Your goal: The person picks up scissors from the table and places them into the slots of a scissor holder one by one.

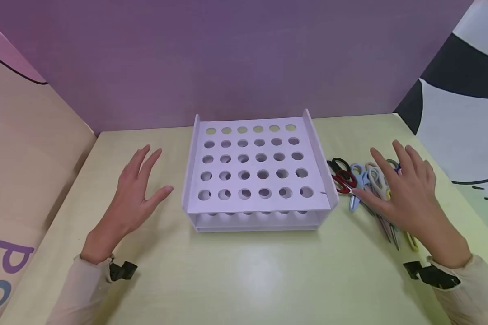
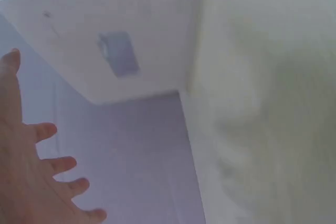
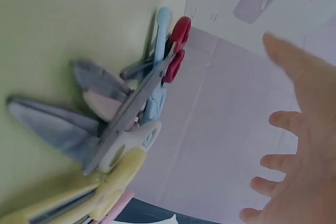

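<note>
A white rack (image 1: 252, 167) with rows of round holes stands on the table between my two hands. My left hand (image 1: 132, 194) hovers to its left, fingers spread and holding nothing. On the other side, my right hand (image 1: 410, 194) is held with fingers apart above a pile of scissors (image 1: 359, 180), partly hiding them. In the right wrist view, the pile shows red-handled scissors (image 3: 178, 40), white-handled scissors (image 3: 121, 150) and yellow scissors (image 3: 110, 187) among others. The rack's side panel (image 2: 152, 40) with a rectangular cutout fills the top of the left wrist view.
A pale yellow table (image 1: 244, 280) carries everything. Behind it rises a purple wall (image 1: 244, 58). A cream panel (image 1: 24, 158) with printed letters borders the left side, and a black-and-white patterned panel (image 1: 463, 104) the right.
</note>
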`<state>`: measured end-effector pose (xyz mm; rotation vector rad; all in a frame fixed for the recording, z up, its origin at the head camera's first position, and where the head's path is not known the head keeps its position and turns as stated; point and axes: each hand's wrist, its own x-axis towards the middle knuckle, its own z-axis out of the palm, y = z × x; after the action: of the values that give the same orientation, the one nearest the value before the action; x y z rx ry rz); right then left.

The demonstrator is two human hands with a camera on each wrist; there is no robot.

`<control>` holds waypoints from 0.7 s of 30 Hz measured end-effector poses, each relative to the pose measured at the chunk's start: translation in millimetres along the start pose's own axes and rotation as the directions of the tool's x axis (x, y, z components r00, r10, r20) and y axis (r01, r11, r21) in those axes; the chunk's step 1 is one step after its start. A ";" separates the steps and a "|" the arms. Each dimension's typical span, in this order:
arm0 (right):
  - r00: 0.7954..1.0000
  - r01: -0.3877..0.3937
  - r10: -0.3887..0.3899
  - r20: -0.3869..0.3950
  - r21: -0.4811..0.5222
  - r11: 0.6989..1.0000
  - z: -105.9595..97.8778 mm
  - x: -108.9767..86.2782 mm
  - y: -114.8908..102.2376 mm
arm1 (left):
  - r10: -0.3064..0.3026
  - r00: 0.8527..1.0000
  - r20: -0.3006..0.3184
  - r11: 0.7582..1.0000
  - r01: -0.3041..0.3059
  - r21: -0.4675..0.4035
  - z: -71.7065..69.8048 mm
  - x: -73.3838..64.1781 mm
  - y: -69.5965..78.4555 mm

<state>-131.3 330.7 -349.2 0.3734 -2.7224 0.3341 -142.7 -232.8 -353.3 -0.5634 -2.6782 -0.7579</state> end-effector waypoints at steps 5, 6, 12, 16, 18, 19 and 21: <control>0.995 -0.054 0.050 0.091 0.045 0.998 -5.5 -0.7 -0.2 | 0.057 0.998 -0.010 0.985 -0.058 -0.161 -2.3 10.8 18.9; 0.992 -0.062 0.056 0.110 0.048 0.997 -6.7 -0.6 0.4 | 0.073 0.997 -0.012 0.982 -0.074 -0.176 -3.1 13.9 23.2; 0.974 -0.028 0.019 0.226 0.037 0.999 -6.2 12.6 1.0 | 0.120 0.993 -0.021 0.975 -0.121 -0.186 -4.9 32.2 41.0; 0.961 0.017 -0.028 0.276 0.042 0.999 -1.1 24.7 -3.5 | 0.115 0.993 -0.005 0.975 -0.113 -0.190 -1.8 41.9 46.8; 0.957 0.047 -0.062 0.285 0.059 0.997 2.7 29.3 -5.3 | 0.118 0.993 0.018 0.974 -0.112 -0.198 1.5 45.3 47.6; 0.955 0.066 -0.085 0.283 0.073 0.995 4.9 31.2 -5.8 | 0.119 0.992 0.034 0.973 -0.109 -0.204 3.6 46.4 47.6; 0.954 0.110 -0.130 0.270 0.091 0.990 11.1 34.1 -6.3 | 0.119 0.991 0.064 0.971 -0.103 -0.217 7.6 46.8 47.6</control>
<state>-163.5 314.5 -344.8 0.6482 -2.9447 0.3758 -163.9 -177.9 -320.9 -0.8035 -2.6246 -1.0176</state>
